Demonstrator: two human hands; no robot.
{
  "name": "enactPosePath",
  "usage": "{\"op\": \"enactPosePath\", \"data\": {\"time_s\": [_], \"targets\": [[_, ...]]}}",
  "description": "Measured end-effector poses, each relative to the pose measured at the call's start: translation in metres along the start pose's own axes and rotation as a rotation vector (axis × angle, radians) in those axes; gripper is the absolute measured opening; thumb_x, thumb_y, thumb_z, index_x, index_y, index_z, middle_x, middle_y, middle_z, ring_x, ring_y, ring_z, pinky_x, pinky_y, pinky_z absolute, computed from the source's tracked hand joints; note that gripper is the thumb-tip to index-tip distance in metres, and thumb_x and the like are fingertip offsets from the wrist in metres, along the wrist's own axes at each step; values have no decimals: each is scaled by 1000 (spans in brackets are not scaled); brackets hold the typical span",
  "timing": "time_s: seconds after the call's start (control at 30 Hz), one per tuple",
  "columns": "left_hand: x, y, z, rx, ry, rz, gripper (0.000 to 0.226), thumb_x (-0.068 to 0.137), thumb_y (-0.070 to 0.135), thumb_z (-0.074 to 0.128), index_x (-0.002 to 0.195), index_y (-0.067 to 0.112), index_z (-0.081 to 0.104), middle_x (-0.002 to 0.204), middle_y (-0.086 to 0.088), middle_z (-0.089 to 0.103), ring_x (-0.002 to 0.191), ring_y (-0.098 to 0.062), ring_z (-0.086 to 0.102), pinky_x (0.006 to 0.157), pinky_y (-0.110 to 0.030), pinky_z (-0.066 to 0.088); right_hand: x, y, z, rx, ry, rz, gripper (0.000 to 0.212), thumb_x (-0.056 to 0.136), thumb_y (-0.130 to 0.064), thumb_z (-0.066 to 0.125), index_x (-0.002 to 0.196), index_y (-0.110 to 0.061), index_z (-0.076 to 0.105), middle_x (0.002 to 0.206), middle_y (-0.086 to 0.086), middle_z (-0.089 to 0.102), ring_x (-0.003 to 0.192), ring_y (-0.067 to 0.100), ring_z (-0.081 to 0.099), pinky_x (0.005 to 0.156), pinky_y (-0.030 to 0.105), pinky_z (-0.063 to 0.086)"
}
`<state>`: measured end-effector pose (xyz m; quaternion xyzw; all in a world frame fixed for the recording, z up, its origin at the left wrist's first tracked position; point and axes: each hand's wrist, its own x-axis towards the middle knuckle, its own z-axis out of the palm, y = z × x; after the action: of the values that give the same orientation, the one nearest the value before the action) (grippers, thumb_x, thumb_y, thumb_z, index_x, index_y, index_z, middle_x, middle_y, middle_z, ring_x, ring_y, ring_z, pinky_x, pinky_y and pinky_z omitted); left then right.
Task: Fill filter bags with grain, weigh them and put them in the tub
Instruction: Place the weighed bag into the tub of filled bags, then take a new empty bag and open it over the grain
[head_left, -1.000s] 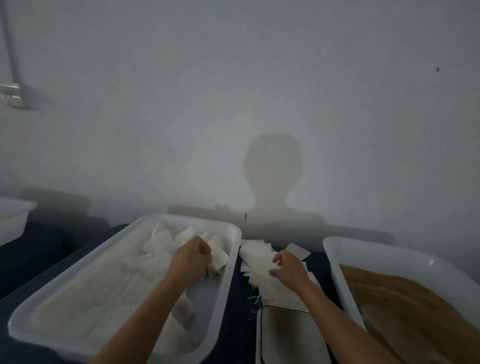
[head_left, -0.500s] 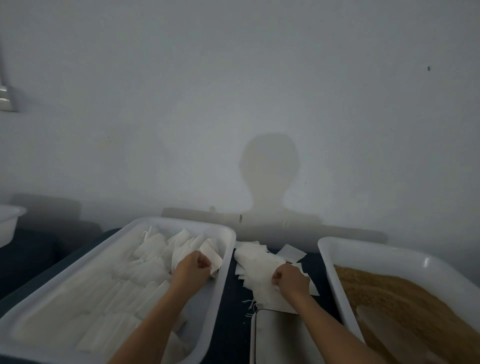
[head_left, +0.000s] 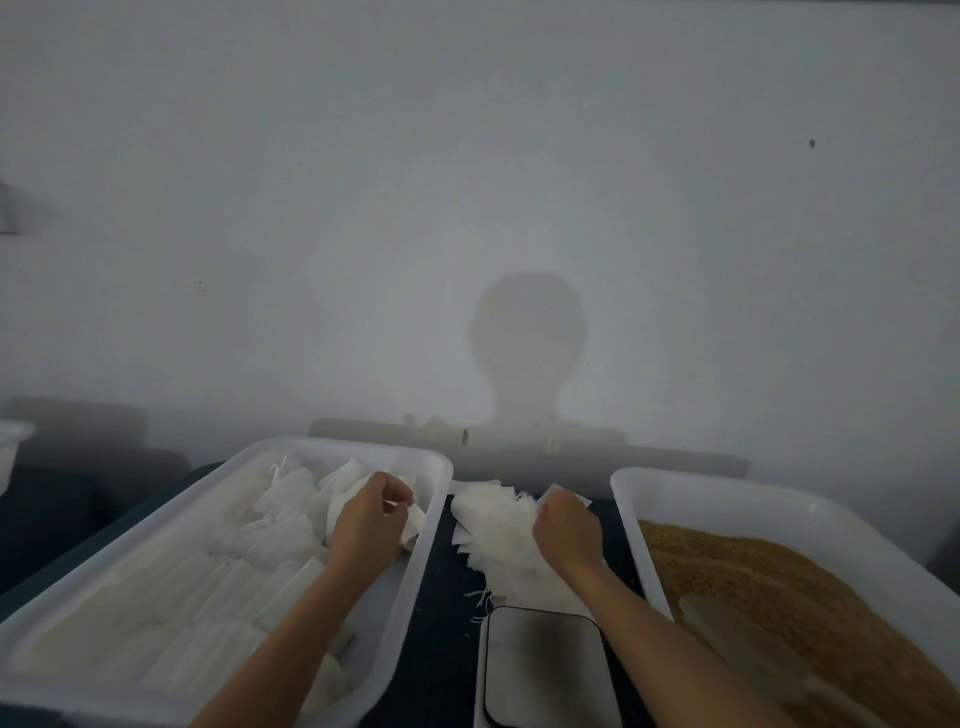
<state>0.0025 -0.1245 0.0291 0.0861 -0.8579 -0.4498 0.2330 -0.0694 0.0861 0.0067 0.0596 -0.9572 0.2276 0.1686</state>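
A white tub (head_left: 249, 457) on the left holds rows of filled white filter bags (head_left: 244, 566). My left hand (head_left: 371, 514) is inside its far right corner, fingers curled round one filled bag (head_left: 413, 522) and its string. Between the tubs lies a loose pile of empty filter bags (head_left: 493, 530) on the dark table. My right hand (head_left: 566, 527) rests on that pile, fingers curled into the top bags. A second white tub (head_left: 727, 499) on the right holds brown grain (head_left: 769, 577) with a pale scoop (head_left: 737, 634) lying in it. A flat scale (head_left: 545, 670) sits in front of the pile.
A grey wall stands close behind the table, with my shadow on it. Part of another white container (head_left: 13, 441) shows at the far left edge. A narrow strip of dark table (head_left: 447, 623) runs between the left tub and the scale.
My left hand has shifted slightly right toward the tub's corner with the bag. My right hand has stayed on the pile of empty bags, working into it. The view has tilted a little.
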Motion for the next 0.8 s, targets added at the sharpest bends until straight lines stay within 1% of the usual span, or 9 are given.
{"op": "enactPosePath", "data": {"time_s": [0.07, 0.13, 0.23, 0.33, 0.37, 0.43, 0.6, 0.7, 0.8], "targets": [[-5, 18, 1, -47, 35, 79, 21, 88, 0, 53, 81, 20, 54, 86, 8, 62, 81, -14, 57, 69, -22, 40, 5, -1, -26, 154, 148, 3, 33, 96, -11, 39, 63, -15, 37, 66, -3, 42, 56, 8, 37, 52, 25, 31], [-13, 42, 7, -112, 2, 143, 23, 88, 0, 53, 80, 22, 53, 86, 10, 62, 80, -11, 57, 70, -22, 41, 9, 3, -57, 304, 191, 43, 30, 95, -12, 44, 65, -11, 42, 64, -1, 43, 56, 8, 38, 51, 23, 29], [-28, 81, 32, -202, -148, 240, 20, 89, 4, 54, 82, 22, 53, 86, 11, 60, 80, -7, 56, 69, -18, 44, 4, 22, -102, 534, 124, 120, 22, 94, -12, 49, 75, -3, 53, 69, 11, 47, 62, 15, 44, 55, 25, 37], [-45, 116, 69, -289, -322, 272, 11, 92, 14, 55, 85, 22, 51, 90, 8, 59, 81, -9, 55, 75, -28, 48, -20, 49, -136, 670, 62, 151, 26, 96, -16, 51, 86, 7, 60, 72, 14, 52, 60, 17, 50, 47, 20, 43], [-51, 125, 83, -318, -380, 268, 5, 93, 19, 55, 89, 20, 52, 92, 7, 58, 82, -9, 55, 76, -29, 49, -30, 58, -143, 691, 53, 149, 25, 96, -17, 52, 85, 4, 61, 70, 12, 54, 59, 17, 51, 47, 20, 43], [-65, 142, 113, -348, -478, 269, 10, 93, 27, 55, 95, 18, 52, 95, 5, 57, 82, -8, 55, 74, -25, 48, -50, 76, -157, 714, 39, 143, 22, 95, -16, 53, 80, -2, 63, 65, 7, 57, 57, 15, 53, 50, 22, 43], [-98, 169, 170, -346, -630, 239, 21, 90, 46, 56, 88, 25, 50, 84, 10, 58, 73, 1, 55, 61, -10, 42, -83, 114, -169, 729, -29, 192, 17, 92, -9, 55, 81, 1, 64, 62, 9, 58, 53, 14, 54, 52, 26, 44], [-113, 173, 196, -278, -628, 258, 17, 92, 42, 54, 83, 28, 50, 83, 11, 58, 72, 2, 55, 62, -9, 43, -96, 135, -171, 728, -47, 267, 16, 92, -9, 57, 83, -1, 66, 67, 12, 63, 56, 18, 57, 54, 29, 46], [-122, 168, 216, -218, -621, 239, 11, 94, 29, 53, 85, 26, 49, 86, 10, 57, 78, -5, 55, 71, -13, 46, -104, 152, -170, 713, -87, 332, 16, 92, -10, 57, 84, 2, 64, 68, 13, 62, 50, 12, 56, 46, 21, 41]]}}
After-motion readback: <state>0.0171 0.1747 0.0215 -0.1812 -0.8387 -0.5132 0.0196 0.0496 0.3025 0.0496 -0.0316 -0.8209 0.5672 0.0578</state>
